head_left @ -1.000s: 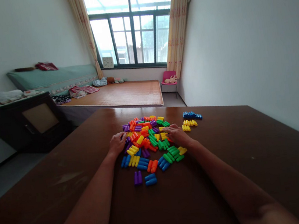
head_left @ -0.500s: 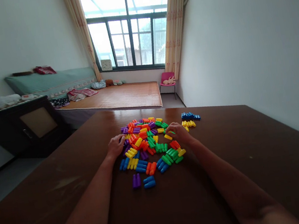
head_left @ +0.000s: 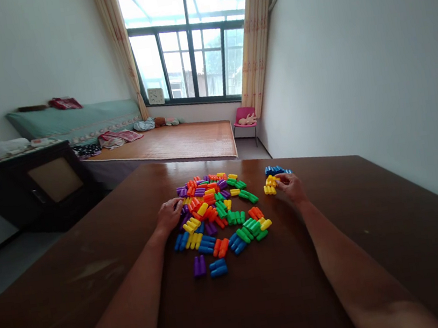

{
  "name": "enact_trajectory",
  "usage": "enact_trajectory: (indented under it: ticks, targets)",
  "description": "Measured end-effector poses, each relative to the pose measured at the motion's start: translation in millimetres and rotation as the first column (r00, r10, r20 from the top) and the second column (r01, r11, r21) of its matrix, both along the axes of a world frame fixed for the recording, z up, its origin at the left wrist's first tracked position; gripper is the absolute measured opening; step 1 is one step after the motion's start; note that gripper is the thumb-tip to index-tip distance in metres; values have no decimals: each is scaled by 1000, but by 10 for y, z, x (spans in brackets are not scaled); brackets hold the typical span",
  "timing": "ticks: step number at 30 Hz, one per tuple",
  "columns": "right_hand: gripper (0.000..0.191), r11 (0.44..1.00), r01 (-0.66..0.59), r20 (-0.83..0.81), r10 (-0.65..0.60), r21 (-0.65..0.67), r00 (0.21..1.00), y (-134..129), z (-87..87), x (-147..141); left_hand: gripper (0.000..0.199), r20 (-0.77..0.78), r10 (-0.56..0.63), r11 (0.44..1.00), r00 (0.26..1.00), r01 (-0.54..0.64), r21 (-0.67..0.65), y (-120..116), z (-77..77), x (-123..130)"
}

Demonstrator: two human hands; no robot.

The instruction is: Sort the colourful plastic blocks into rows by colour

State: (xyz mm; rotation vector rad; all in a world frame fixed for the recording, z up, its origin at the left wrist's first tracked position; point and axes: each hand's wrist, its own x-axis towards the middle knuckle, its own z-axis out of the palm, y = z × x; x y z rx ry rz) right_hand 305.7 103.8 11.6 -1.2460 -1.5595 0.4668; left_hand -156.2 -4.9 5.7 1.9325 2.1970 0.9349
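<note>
A heap of bullet-shaped plastic toy blocks (head_left: 209, 198) in orange, purple, green, yellow and blue is spread on the brown table (head_left: 359, 231). At the heap's left edge rests my left hand (head_left: 170, 212), fingers loosely bent and apart beside purple and yellow blocks, gripping nothing that I can see. To the right of the heap, my right hand (head_left: 292, 186) pinches a yellow block (head_left: 272, 180) between its fingertips, over a small group of yellow blocks (head_left: 270, 190). Just behind that group lie several blue blocks (head_left: 274, 169).
Nearer to me are a purple block (head_left: 199, 266) and a blue block (head_left: 218, 268). Beyond the table stand a bed (head_left: 199, 137) and a pink chair (head_left: 245, 117). A dark cabinet (head_left: 22, 186) is at the left.
My right hand has moved right, from the heap's right edge to the yellow group, carrying a yellow block that lay by the green ones. My left hand has stayed in place.
</note>
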Motion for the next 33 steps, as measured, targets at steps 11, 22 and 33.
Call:
enact_trajectory:
  ticks: [11, 22, 33]
  targets:
    - [11, 987, -126, 485, 63, 98, 872, -141, -27, 32, 40, -10, -6, 1000, 1000, 6, -3, -3, -3, 5]
    - [22, 994, -61, 550, 1, 91, 835, -253, 85, -139, 39, -12, 10, 1000, 1000, -10, -6, -30, 25, 47]
    - [31, 823, -566, 621, 421, 44, 661, -921, 526, -1268, 35, -37, -32, 999, 999, 33, 16, -25, 16, 108]
